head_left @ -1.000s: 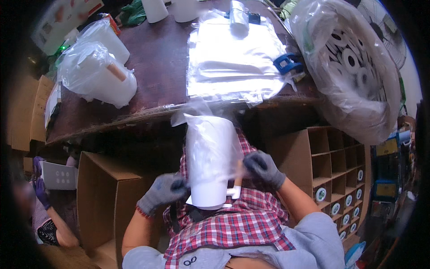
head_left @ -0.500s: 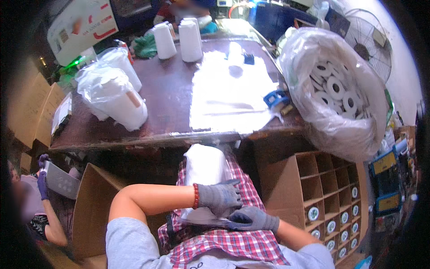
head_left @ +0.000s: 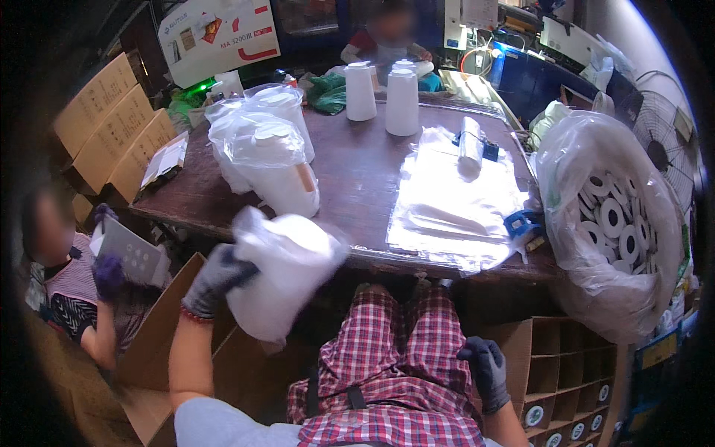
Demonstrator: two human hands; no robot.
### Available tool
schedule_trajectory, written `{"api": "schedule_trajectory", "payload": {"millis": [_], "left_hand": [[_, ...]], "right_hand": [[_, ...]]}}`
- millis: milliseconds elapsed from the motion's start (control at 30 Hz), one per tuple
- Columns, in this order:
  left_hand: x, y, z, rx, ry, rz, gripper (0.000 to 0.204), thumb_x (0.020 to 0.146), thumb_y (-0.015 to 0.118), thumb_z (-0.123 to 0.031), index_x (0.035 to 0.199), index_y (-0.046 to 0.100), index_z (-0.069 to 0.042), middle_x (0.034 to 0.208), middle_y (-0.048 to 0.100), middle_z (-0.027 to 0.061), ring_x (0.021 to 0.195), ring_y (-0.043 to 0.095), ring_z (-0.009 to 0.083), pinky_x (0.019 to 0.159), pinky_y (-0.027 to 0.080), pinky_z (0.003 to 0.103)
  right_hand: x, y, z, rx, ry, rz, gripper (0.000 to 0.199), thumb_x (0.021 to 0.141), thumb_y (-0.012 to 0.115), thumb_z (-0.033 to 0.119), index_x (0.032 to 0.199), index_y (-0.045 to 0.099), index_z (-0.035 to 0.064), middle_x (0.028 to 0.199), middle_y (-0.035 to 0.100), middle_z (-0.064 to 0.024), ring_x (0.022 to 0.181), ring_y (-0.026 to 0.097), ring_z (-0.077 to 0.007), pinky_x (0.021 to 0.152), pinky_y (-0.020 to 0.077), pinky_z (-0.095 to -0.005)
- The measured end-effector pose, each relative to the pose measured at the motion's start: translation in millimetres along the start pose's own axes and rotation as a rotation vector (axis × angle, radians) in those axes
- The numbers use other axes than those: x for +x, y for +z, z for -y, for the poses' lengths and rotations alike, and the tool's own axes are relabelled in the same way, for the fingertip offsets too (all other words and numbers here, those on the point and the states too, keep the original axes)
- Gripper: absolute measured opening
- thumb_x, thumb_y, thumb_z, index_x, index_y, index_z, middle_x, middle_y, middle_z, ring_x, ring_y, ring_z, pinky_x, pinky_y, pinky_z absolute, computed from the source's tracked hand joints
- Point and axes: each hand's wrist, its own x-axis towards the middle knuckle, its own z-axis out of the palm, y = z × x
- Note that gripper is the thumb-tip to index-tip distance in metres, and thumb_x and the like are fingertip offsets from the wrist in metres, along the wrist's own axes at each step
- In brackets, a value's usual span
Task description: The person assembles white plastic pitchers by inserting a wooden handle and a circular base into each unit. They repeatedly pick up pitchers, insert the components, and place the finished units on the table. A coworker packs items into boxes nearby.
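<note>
My left hand [head_left: 222, 277], in a grey glove, is closed on the side of a white container in a clear plastic bag [head_left: 279, 279]. It holds the bagged container in the air, tilted, just off the table's front edge. The container is slightly blurred and its bottom end points down. My right hand [head_left: 488, 369], also gloved, rests beside my right thigh with loosely bent fingers and nothing visible in it. Other bagged white containers [head_left: 272, 167] stand on the left of the table. Two bare, tapered white containers [head_left: 402, 104] [head_left: 361, 93] stand farther back.
On the dark table [head_left: 335, 164] lies a stack of clear plastic bags [head_left: 454, 212], with a blue tape dispenser [head_left: 523, 223] beside it. A lined sack of white rings [head_left: 611, 223] stands right. Divided carton [head_left: 570, 365] below it; open carton [head_left: 160, 357] at left, near a co-worker [head_left: 74, 283].
The white container has gone from my lap to the left, lifted in my left hand. My right hand has moved away from it to my right thigh. The view has shifted.
</note>
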Motion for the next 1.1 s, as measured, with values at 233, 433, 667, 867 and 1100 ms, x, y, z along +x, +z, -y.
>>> {"api": "schedule_trajectory", "payload": {"millis": [233, 433, 667, 867, 1100], "left_hand": [[67.3, -126.6, 81.1, -0.137, 0.156, -0.626, 0.018, 0.089, 0.071, -0.021, 0.095, 0.066, -0.005, 0.077, 0.058, -0.0045, 0.064, 0.051, 0.0061, 0.055, 0.040, 0.021], [190.4, -220.4, 187.1, -0.210, 0.054, -0.536, 0.043, 0.101, 0.051, -0.029, 0.140, 0.054, -0.010, 0.104, 0.065, 0.0014, 0.081, 0.057, 0.0122, 0.070, 0.048, 0.030], [183.7, -280.6, 202.7, 0.638, -0.009, -0.563, 0.043, 0.103, 0.043, -0.028, 0.140, 0.045, -0.004, 0.133, 0.054, 0.0101, 0.119, 0.051, 0.0242, 0.106, 0.037, 0.036], [204.8, -96.4, 91.1, 0.979, 0.499, -0.807, 0.058, 0.097, 0.054, -0.033, 0.145, 0.039, -0.005, 0.141, 0.047, 0.0130, 0.128, 0.045, 0.0276, 0.111, 0.033, 0.039], [306.3, 155.6, -23.1, 0.648, 1.023, -0.126, 0.077, 0.085, 0.070, -0.023, 0.150, 0.032, -0.004, 0.152, 0.037, 0.0151, 0.141, 0.034, 0.0291, 0.118, 0.024, 0.040]], "right_hand": [[26.5, 30.8, 3.2, -0.148, 0.038, 0.145, 0.032, 0.098, 0.059, 0.022, 0.117, 0.062, -0.0037, 0.105, 0.069, -0.0136, 0.093, 0.069, -0.0232, 0.090, 0.0531, -0.0363], [23.6, 20.8, 3.6, -0.266, 0.112, 0.144, 0.032, 0.100, 0.057, 0.023, 0.119, 0.061, -0.0024, 0.107, 0.067, -0.0129, 0.098, 0.066, -0.0202, 0.093, 0.0512, -0.0344], [31.6, -43.8, 47.0, -0.806, -0.288, 0.110, 0.033, 0.096, 0.063, 0.020, 0.123, 0.062, 0.0025, 0.115, 0.068, -0.0108, 0.105, 0.064, -0.0203, 0.095, 0.0497, -0.0310], [-0.2, -182.8, 80.3, -0.609, -0.403, -0.686, 0.031, 0.093, 0.063, 0.008, 0.123, 0.060, 0.0027, 0.122, 0.064, -0.0115, 0.114, 0.060, -0.0214, 0.100, 0.0464, -0.0337], [-134.1, -436.9, 102.6, -1.260, -0.221, -1.268, 0.038, 0.100, 0.053, 0.023, 0.129, 0.058, 0.0007, 0.128, 0.061, -0.0161, 0.115, 0.057, -0.0252, 0.100, 0.0451, -0.0336]]}}
